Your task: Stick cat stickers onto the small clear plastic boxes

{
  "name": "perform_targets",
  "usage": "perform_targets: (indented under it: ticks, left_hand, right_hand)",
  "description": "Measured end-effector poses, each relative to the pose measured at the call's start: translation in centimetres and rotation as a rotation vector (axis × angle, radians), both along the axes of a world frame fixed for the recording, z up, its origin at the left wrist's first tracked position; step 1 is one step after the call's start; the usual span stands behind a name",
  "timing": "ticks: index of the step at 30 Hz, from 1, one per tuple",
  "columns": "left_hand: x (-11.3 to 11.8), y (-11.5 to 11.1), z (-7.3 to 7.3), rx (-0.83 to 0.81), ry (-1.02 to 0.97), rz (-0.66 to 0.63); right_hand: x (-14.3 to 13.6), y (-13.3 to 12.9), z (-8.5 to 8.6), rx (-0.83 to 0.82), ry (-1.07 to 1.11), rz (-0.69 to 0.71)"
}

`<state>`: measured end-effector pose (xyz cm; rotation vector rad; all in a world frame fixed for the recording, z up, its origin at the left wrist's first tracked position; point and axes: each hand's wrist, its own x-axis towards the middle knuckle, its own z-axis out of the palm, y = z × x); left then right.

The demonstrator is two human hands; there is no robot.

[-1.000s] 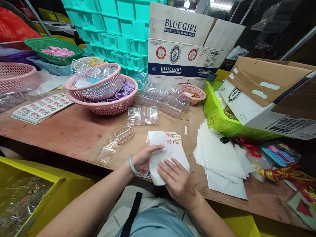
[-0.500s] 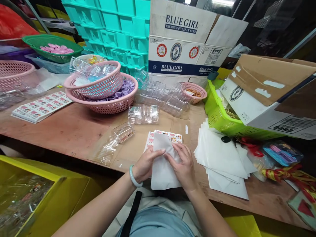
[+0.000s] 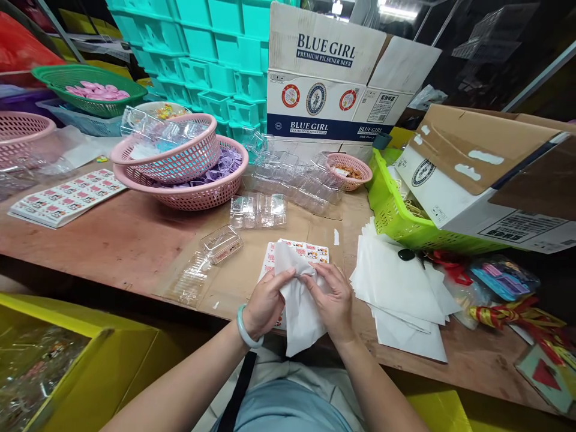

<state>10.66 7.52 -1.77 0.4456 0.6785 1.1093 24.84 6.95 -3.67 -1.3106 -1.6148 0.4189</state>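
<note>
Between both hands hangs a white paper sheet (image 3: pixel 302 321), creased where the fingers pinch it. My left hand (image 3: pixel 266 300), with a pale bangle at the wrist, grips the sheet's left side, thumb on top. My right hand (image 3: pixel 332 297) pinches its right side between thumb and fingers. Beneath the paper lie printed sticker sheets (image 3: pixel 270 255), partly covered by it. To the left on the cardboard rests an open clear plastic box (image 3: pixel 222 245), with another clear box (image 3: pixel 258 210) behind it. A stack of white paper (image 3: pixel 405 288) lies right of my right hand.
Pink baskets (image 3: pixel 189 198) with purple pieces stand at back left, near more sticker sheets (image 3: pixel 67 195). Clear boxes (image 3: pixel 297 174) pile before a beer carton (image 3: pixel 324 90). A lime-green basket (image 3: pixel 396 222) holds a tilted carton (image 3: pixel 477 174) at right. A yellow bin (image 3: pixel 121 360) sits lower left.
The paper sheet has become more creased between my fingers, and its lower end hangs narrower and more folded. Both hands stay on it, and the view has shifted slightly.
</note>
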Motion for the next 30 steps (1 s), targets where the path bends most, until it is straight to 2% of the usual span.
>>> perform_targets:
  ticks: [5, 9, 12, 15, 19, 21, 24, 26, 27, 29, 30]
  left_hand:
    - [0.3, 0.1, -0.3, 0.085, -0.002, -0.02]
    - [0.3, 0.3, -0.3, 0.077, 0.027, -0.022]
    - [0.2, 0.4, -0.2, 0.071, 0.035, -0.033]
    - [0.2, 0.3, -0.3, 0.083, 0.025, -0.065]
    - [0.1, 0.2, -0.8, 0.052, 0.02, -0.085]
    - [-0.1, 0.5, -1.2, 0.0, 0.039, -0.056]
    - [-1.1, 1.5, -1.7, -0.067, 0.135, -0.031]
    - [-1.9, 2.0, -1.9, -0.014, 0.268, -0.011]
    - [-2.3, 2.1, -1.7, 0.055, 0.367, 0.053]
    - [-2.7, 1.8, -1.2, 0.239, 0.595, 0.291]
    - [-2.6, 1.4, -0.7, 0.327, 0.685, 0.401]
  right_hand:
    - [0.2, -0.1, -0.1, -0.017, 0.068, 0.013]
    - [0.3, 0.1, 0.0, -0.063, 0.2, 0.032]
    - [0.3, 0.2, -0.1, -0.137, 0.356, 0.06]
    - [0.3, 0.2, -0.5, -0.294, 0.601, 0.048]
    - [0.5, 1.0, -1.0, -0.473, 0.935, -0.056]
    - [1.3, 1.8, -0.9, -0.455, 1.087, -0.135]
    - [3.3, 3.1, -0.3, -0.315, 1.234, -0.251]
    - [4.7, 3.5, 0.2, -0.162, 1.194, -0.354]
    - [5.1, 3.5, 0.5, -0.07, 1.093, -0.407]
    - [5.5, 3.0, 0.8, 0.13, 0.716, -0.471]
    - [5.3, 2.6, 0.9, 0.222, 0.473, -0.454]
